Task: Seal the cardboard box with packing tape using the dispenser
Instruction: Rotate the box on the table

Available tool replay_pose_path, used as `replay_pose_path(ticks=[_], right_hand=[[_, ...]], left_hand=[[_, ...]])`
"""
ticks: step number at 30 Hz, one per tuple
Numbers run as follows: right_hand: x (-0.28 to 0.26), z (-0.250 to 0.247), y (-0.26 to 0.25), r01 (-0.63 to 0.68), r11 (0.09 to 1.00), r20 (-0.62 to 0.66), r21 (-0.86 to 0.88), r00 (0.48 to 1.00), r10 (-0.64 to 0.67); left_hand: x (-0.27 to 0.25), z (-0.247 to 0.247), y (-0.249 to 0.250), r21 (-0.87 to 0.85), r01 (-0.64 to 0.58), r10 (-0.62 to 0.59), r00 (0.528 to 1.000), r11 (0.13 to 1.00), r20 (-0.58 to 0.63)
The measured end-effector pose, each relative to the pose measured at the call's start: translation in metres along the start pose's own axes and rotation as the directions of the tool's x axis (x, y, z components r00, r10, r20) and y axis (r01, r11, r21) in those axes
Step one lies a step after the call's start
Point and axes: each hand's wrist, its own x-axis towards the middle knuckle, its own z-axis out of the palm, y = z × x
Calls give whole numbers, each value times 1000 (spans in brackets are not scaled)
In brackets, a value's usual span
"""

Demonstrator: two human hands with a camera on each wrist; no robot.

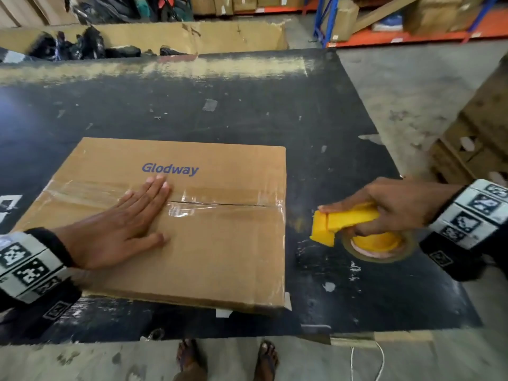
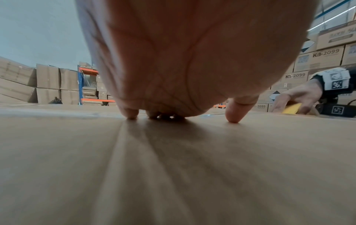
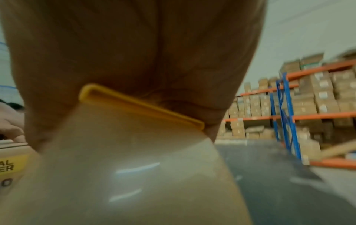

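While left hand (image 1: 118, 229) lies flat on taped cardboard box (image 1: 220, 257) | right hand (image 1: 398, 207) grip clasps yellow dispenser (image 1: 343, 221)

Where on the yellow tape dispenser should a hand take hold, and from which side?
Probably the flat handle bar of the yellow tape dispenser, from above and the right, as the right hand grips it now. That leaves the cutter end pointing at the cardboard box and the roll free beneath.

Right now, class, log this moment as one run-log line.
left hand: flat on cardboard box | right hand: grips tape dispenser beside box | centre seam: taped
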Motion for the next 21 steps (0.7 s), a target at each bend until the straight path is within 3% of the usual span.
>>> replay_pose_path(ticks=[3, 7, 10, 12, 15, 17, 19, 21], right_hand=[[32, 1, -5, 93, 995, -48, 25, 995, -92], [46, -7, -25, 64, 998, 22, 24, 998, -65], [54, 12, -25, -29, 985, 62, -172, 997, 40], [51, 34, -14, -103, 971, 52, -216, 992, 117], [36, 34, 1, -123, 992, -45, -4, 991, 122], [19, 30, 6, -76, 988, -110, 133, 990, 91], [0, 33, 7, -34, 971, -191, 237, 978, 81], [-18, 43, 7, 20, 938, -299, 345, 950, 90]], left_hand=[[-3, -2, 2, -40, -2, 1, 1000, 999, -19], [-4, -13, 10, -18, 11, -11, 1000, 1000, -16], [0, -31, 39, 63, -147, 153, 981, 987, -116], [6, -46, 73, 73, -299, 308, 933, 951, -188], [26, -63, 122, 98, -512, 515, 800, 854, -309], [47, -66, 146, 191, -571, 602, 761, 798, -242], [66, -70, 161, 290, -538, 582, 809, 791, -87], [80, -76, 172, 323, -505, 538, 843, 800, -14]])
